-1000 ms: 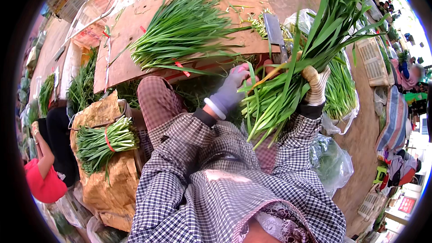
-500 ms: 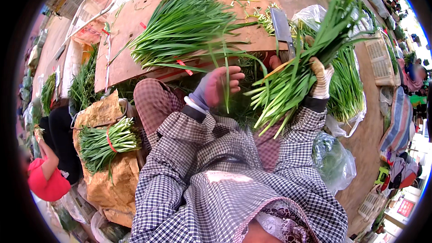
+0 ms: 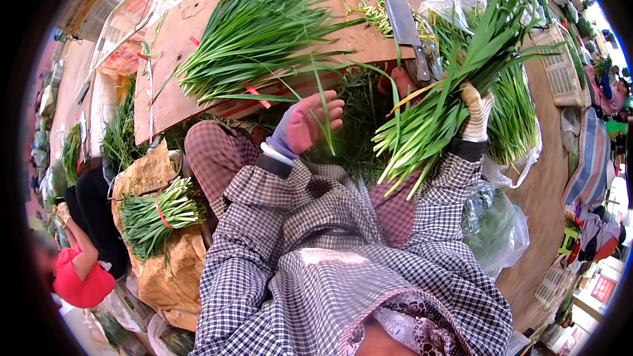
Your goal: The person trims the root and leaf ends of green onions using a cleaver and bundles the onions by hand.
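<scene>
My right hand, in a striped knit glove, is closed around a large bunch of garlic chives. The pale stalk ends point down and left, and the green leaves fan up to the right. My left hand, in a fingerless purple-pink glove, is held palm up with its fingers stretched out. A loose chive blade, slightly blurred, hangs across its fingers; the hand does not grip it. Just beyond lies a big pile of chives on a wooden board.
A cleaver lies at the board's right edge, handle toward me, beside trimmed ends. More chives stand in a plastic bag on the right. At left, a bunch tied with a red band rests on brown paper. A person in red works nearby.
My left hand's fingers have straightened and its palm has turned upward. The right hand keeps its grip on the chives. The whole view has shifted slightly.
</scene>
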{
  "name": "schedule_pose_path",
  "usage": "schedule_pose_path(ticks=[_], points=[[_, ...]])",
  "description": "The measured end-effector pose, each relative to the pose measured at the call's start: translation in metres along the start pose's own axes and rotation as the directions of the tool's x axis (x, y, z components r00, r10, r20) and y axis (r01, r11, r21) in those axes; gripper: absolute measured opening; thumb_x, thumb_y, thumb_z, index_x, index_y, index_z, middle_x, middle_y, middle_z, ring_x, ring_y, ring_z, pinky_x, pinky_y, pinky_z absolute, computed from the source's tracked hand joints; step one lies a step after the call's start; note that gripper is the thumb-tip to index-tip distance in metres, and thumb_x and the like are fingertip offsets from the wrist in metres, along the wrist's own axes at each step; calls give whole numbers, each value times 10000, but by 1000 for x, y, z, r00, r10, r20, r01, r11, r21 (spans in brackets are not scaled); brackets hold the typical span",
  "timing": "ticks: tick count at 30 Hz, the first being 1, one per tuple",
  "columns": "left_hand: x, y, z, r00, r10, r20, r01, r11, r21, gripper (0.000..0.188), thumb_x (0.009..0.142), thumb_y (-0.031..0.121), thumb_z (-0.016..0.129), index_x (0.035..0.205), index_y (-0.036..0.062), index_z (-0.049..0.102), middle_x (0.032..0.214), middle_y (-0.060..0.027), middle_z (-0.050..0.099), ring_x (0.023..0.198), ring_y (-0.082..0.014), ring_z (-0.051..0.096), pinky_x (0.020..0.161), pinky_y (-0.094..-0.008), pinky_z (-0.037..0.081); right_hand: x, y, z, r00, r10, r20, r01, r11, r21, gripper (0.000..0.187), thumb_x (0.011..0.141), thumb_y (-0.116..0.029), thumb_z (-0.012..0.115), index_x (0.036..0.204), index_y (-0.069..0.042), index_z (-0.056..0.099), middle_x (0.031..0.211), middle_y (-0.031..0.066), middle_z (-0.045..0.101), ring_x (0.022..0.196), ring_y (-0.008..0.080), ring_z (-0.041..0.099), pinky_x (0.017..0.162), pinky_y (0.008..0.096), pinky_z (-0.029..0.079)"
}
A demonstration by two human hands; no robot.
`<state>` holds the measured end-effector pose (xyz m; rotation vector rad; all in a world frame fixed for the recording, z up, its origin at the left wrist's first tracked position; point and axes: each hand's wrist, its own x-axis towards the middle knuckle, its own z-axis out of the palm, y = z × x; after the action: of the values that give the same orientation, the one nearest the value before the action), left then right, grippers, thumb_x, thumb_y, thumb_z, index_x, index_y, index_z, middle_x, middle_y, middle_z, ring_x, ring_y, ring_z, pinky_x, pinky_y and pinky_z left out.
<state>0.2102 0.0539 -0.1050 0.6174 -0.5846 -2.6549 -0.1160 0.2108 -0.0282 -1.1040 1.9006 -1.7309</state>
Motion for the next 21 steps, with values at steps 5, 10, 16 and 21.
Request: schedule_pose_path(ticks=[5,10,16,21], points=[[-1,5,-3,997,15,77,-14,1000,-12,441,945,159,488,1348,6,397,1250,-147,557,1009,-192,614,938,-383,486,-8,-31,23,997,73,-27,-64,970,233,333,766,-184,688,989,62,657,849,100,695,686,161,655,674,298,528],[1,4,4,998,27,62,-32,996,81,417,945,156,493,1325,-1,426,1226,-130,567,970,-170,616,921,-356,495,-27,-71,49,985,170,22,-163,888,429,347,777,-176,676,1035,53,643,856,110,692,694,168,663,668,298,540],[14,-4,33,992,80,100,-109,940,324,475,959,347,461,1288,6,473,1213,-104,567,1053,-181,583,936,-350,471,-23,-71,72,983,100,155,-146,937,318,274,807,-163,567,945,50,668,820,98,696,674,142,646,633,285,523],[7,-24,62,965,-41,259,65,994,-84,666,930,575,400,1341,52,430,1203,-72,584,1098,-201,560,979,-378,429,-9,-36,128,987,147,61,-154,977,145,261,836,-233,624,823,25,662,682,85,651,589,159,601,561,305,457]])
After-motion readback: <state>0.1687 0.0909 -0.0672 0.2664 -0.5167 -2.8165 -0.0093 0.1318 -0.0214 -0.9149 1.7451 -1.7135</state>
